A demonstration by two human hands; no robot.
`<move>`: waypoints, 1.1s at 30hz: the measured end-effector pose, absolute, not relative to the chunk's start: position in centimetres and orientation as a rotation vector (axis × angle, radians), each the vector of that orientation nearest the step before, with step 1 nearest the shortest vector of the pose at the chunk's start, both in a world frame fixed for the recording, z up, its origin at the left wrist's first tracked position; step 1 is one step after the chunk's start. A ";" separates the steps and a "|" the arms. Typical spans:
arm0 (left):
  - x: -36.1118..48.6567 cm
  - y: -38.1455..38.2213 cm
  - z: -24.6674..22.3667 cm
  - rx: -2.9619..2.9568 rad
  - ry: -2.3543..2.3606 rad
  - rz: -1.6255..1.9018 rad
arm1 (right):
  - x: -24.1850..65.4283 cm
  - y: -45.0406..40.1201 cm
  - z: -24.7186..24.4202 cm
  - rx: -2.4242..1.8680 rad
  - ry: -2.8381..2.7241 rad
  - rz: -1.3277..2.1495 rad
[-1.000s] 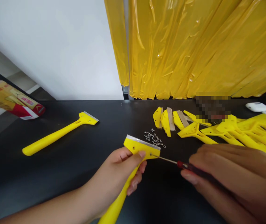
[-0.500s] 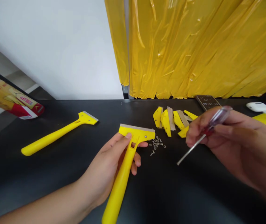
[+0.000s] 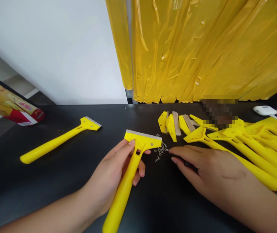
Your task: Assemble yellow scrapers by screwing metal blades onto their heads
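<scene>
My left hand (image 3: 115, 166) is closed round the neck of a yellow scraper (image 3: 123, 187), blade edge pointing away from me. Its thumb presses on the left of the scraper head, and a screw shows in the right side. My right hand (image 3: 208, 171) reaches palm down to a small heap of screws and nuts (image 3: 161, 150). Its index finger and thumb are slightly apart at the heap's right edge; the other fingers are mostly hidden. The screwdriver does not show; whether it is tucked under the palm is hidden.
Another scraper with a blade (image 3: 65, 139) lies on the left. Yellow head plates with blades (image 3: 173, 126) lie behind the screws. Several yellow scraper handles (image 3: 252, 145) overlap on the right, near a white earbud case (image 3: 264, 110). A red and gold packet (image 3: 19, 106) stands far left.
My right hand has turned palm down and moved left to the screw heap, and the screwdriver has gone from sight. The handles on the right are uncovered. My left hand keeps its hold.
</scene>
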State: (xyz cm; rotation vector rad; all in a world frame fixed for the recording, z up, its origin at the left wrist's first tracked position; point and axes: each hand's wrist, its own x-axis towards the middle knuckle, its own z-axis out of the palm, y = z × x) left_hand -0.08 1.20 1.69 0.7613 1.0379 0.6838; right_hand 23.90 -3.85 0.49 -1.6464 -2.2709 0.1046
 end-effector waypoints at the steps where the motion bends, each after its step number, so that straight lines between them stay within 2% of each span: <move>1: -0.1 1.2 1.6 0.755 1.043 0.689 | 23.9 -3.8 0.1 -1.657 -2.297 0.017; 5: 0.0 1.0 1.5 0.775 1.016 0.740 | 23.9 -3.7 -0.8 -1.691 -2.358 -0.168; 11: 0.1 1.0 1.7 0.837 0.971 0.753 | 23.9 -3.3 -1.3 -1.696 -2.426 -0.107; 13: 0.0 1.1 1.7 0.827 0.917 0.721 | 24.3 -2.9 -0.7 -1.732 -2.357 0.099; 17: -0.4 0.7 1.7 0.814 0.736 0.518 | 25.1 -2.0 1.6 -1.763 -1.893 0.941; 23: -0.8 -0.3 1.8 0.855 0.589 0.166 | 23.9 -2.6 2.7 -1.339 -1.252 1.772; 27: -0.8 -0.4 1.8 0.894 0.590 0.141 | 23.1 -3.2 1.8 -1.272 -1.033 1.976; 33: -0.9 0.1 1.7 0.898 0.639 0.195 | 23.7 -2.9 1.6 -1.207 -0.954 1.966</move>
